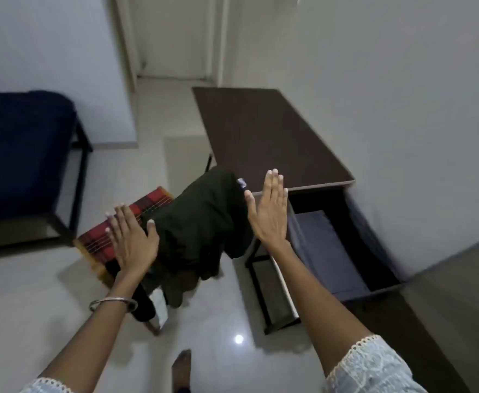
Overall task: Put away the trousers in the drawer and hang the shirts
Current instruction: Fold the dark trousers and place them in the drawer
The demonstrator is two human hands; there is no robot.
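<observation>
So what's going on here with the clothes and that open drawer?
A person stands over a heap of clothes. Both hands are open and empty: the left hand over a red plaid garment, the right hand raised beside a dark green garment. The drawer under the brown table is pulled open, with what looks like folded blue cloth inside.

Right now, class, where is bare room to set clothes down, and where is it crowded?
Bare: the tabletop, wall to front edge, and the back of the open drawer behind the folded blue cloth. Crowded: dark clothes heaped over plaid cloth.
</observation>
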